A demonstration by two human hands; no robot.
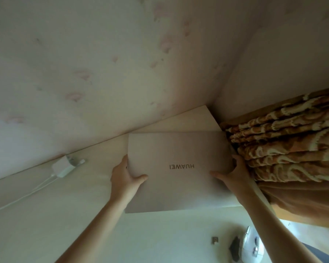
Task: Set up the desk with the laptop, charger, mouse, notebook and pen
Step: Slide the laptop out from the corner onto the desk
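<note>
A closed pale laptop (179,152) with a brand name on its lid lies flat on the light desk (46,215), toward the back right corner. My left hand (124,177) grips its left edge, thumb on the lid. My right hand (230,173) holds its right edge, thumb on top. A white charger (63,168) with a plug and a white cable (21,196) lies near the wall on the left. No mouse, notebook or pen can be picked out.
A wallpapered wall runs along the desk's back edge. A folded brown-and-cream patterned blanket (289,141) sits just right of the laptop, close to my right hand. Some small blurry items (251,243) lie at the lower right.
</note>
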